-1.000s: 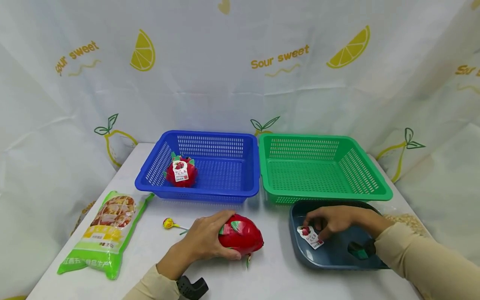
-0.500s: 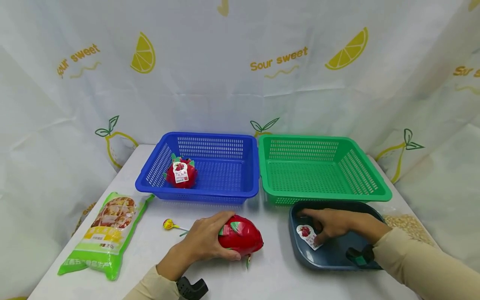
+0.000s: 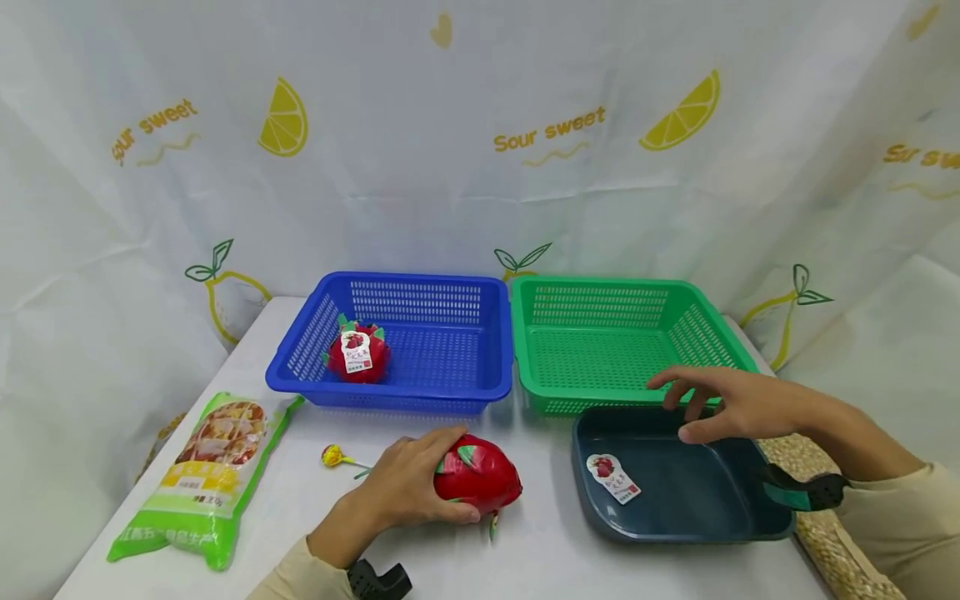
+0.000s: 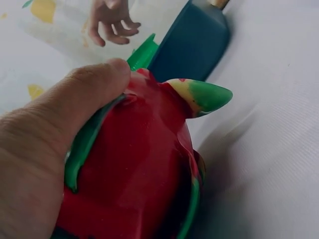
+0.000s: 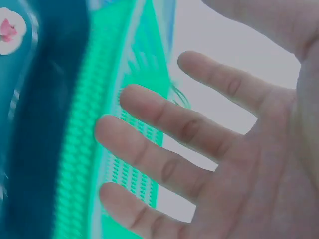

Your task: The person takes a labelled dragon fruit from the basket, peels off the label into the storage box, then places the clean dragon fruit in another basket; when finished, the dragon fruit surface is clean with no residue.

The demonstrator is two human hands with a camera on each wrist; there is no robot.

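Left hand (image 3: 408, 479): grasping the red dragon fruit (image 3: 477, 475), thumb along the side nearer the person, fingers over the far side. The fruit lies at the right of this hand, low over the worktop (image 3: 540, 558); whether its underside bears on the surface cannot be told. Right hand (image 3: 750, 408): released, nothing held, raised above the rear of the dark tray (image 3: 697, 508), near the front rim of the green basket (image 3: 558, 400). A printed card (image 3: 612, 479) lies in the tray, to the left of that hand and nearer the person.

Ahead of the left hand stands the blue basket (image 3: 420, 395), holding a second dragon fruit (image 3: 363, 364). Left of the same hand: a lollipop (image 3: 332, 456) and, further out, a green snack bag (image 3: 198, 492). Below the right forearm: a bag of grain (image 3: 836, 546).

Assessment: the hold should be firm but light, on the round body and clear of the leaf tips, as the glossy skin may slip or dent. The free hand could steady the far end.

Views: the left wrist view shows a yellow-and-green leaf tip (image 4: 212, 97) close up, though the fingers are hidden; the right wrist view confirms a bare palm and spread fingers, where the head view shows mainly the back of the hand
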